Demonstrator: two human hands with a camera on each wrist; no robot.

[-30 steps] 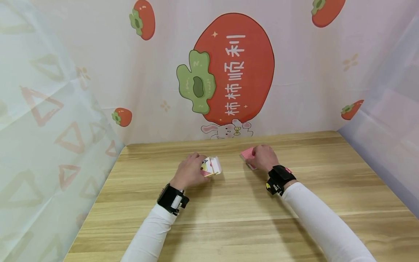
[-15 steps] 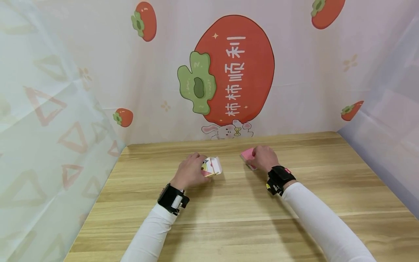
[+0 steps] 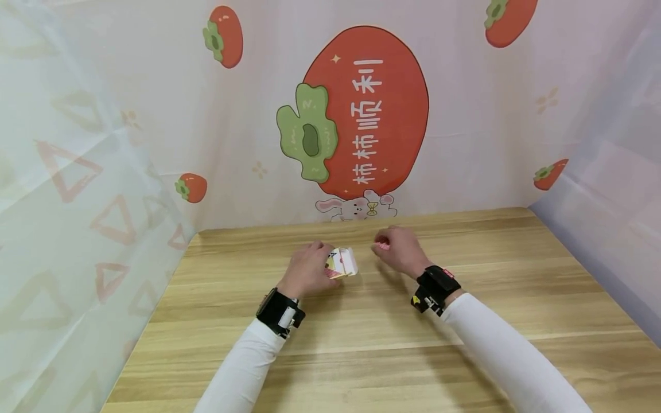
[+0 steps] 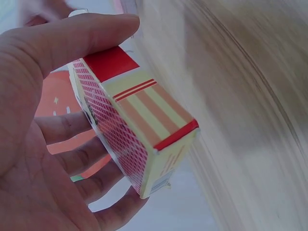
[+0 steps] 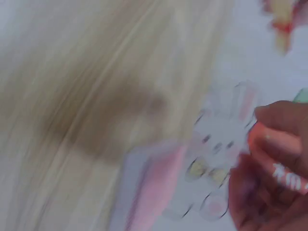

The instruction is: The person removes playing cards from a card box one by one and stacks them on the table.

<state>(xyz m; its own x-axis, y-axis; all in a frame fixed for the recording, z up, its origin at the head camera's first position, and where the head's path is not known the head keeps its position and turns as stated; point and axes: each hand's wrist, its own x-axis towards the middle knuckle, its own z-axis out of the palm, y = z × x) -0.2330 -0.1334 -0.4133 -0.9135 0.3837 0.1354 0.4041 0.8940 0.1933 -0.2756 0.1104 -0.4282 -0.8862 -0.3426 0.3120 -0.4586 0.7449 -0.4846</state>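
My left hand point(image 3: 307, 269) grips a playing card box point(image 4: 130, 115), thumb on one side and fingers behind it. The box is held tilted above the table, its white flap end point(image 3: 350, 261) standing open toward the right. A pink-backed deck of cards point(image 5: 161, 187), blurred, shows in the right wrist view beside the wood surface. From the head view only a sliver of pink shows at the fingers of my right hand point(image 3: 401, 248). Those fingers are loosely curled, with a gap to the thumb and nothing visible in it in the blurred right wrist view.
The wooden table point(image 3: 351, 367) spreads out around both hands. Behind it hangs a pale cloth point(image 3: 248, 126) printed with persimmons and a rabbit. White cloth sides point(image 3: 67, 241) flank the table. A black strap with a small camera sits on each wrist.
My left hand has shifted slightly right with the card box. The right hand has moved left and a little up, and less of the pink deck shows from the head.
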